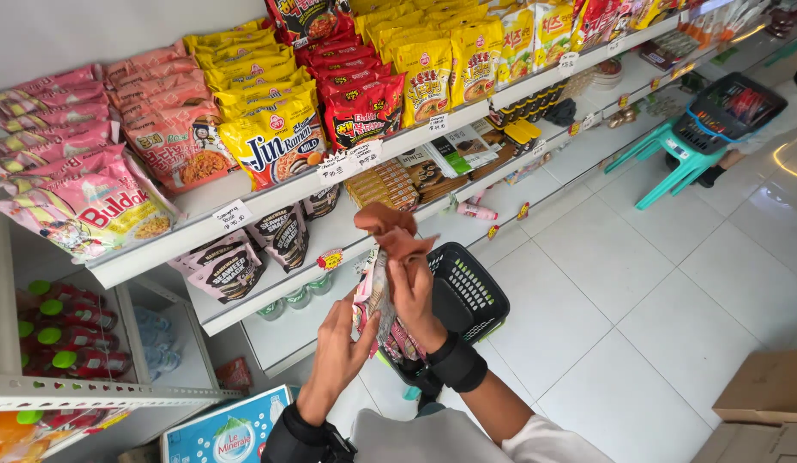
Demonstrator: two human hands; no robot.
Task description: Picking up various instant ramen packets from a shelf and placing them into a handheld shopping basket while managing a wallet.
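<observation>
My left hand (pixel 340 341) grips the lower part of a long shiny snack packet (pixel 377 300) held upright in front of me. My right hand (pixel 413 291) holds the packet's upper part and presses a crumpled brown cloth (pixel 391 230) against its top. Both hands hover over a black plastic shopping basket (pixel 471 296) that stands on the floor by the shelves.
White shelves (pixel 270 199) on the left carry pink, yellow and red noodle packets, dark seaweed packs and boxes. Red bottles (pixel 68 339) fill a lower rack. A teal stool (pixel 673 159) bears another basket. Cardboard boxes (pixel 763 403) sit at the lower right on white tiles.
</observation>
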